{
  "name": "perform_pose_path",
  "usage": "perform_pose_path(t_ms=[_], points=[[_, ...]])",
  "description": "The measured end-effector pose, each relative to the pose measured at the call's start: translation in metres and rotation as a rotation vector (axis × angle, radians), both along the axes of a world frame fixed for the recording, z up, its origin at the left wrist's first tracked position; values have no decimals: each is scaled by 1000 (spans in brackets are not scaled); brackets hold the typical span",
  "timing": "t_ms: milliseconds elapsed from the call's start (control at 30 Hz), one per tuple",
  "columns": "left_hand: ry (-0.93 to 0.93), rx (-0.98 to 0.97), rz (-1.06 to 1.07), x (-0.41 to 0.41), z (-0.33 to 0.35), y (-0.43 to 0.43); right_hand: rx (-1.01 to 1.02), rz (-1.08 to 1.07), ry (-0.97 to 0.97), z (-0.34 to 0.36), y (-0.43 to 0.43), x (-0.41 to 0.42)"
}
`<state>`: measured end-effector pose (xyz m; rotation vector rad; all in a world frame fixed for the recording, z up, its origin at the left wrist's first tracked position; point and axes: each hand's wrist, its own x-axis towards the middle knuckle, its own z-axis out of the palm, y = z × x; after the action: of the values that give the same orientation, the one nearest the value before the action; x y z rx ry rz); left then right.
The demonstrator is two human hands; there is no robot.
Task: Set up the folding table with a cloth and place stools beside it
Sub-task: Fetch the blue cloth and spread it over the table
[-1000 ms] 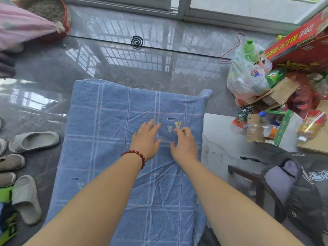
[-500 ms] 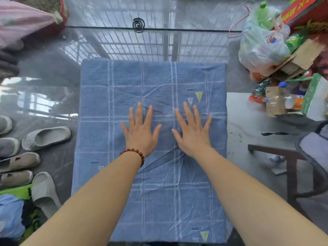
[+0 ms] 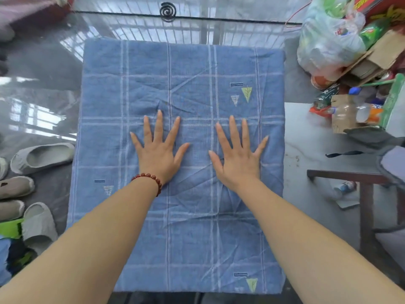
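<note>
could go wrong here: pushing too hard to one side and sliding the blue checked cloth (image 3: 188, 238) off the middle, with one edge left hanging low. could also bunch up new folds by pushing both palms toward each other. could wobble the folding table by leaning hard on the near edge; cannot see the legs, so cannot tell how steady. easy to trip on the grey slippers (image 3: 41, 156) on the left when going for stools. no sure stool beside the table yet; only a dark wooden frame (image 3: 350, 178) on the right, maybe a stool, maybe a chair, too cut off to tell.

pressing down flat with the left grip (image 3: 157, 159), fingers spread wide, pinching nothing, a red bead bracelet (image 3: 151, 178) on the wrist. same with the right grip (image 3: 237, 163): spread flat on the cloth, near the left one, not touching it.

lying in the middle of the view, over the whole tabletop and hiding it. blue, with pale crossing lines and little green and white triangle patches. soft and thin by the look. many small creases near the wrists, a few more above the fingertips. straight along the far edge, a bit lumpy at the far right corner.
</note>
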<state>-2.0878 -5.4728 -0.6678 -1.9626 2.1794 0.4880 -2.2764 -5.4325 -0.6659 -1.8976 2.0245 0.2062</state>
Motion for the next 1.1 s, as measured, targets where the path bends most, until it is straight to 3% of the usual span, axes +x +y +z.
perform_pose_path(t_ms=[200, 500, 633, 867, 1100], points=[[6, -30, -95, 10, -1, -7, -30, -108, 10, -3, 15, 18], [-9, 112, -278, 37, 27, -1, 65, -167, -42, 21, 33, 42], [8, 132, -226, 61, 41, 19, -116, -170, -86, 33, 48, 64], [74, 156, -94, 107, 58, 57, 66, 29, -206, 43, 92, 98], [3, 172, 76, 130, 65, 97, 95, -77, -244, 46, 118, 116]])
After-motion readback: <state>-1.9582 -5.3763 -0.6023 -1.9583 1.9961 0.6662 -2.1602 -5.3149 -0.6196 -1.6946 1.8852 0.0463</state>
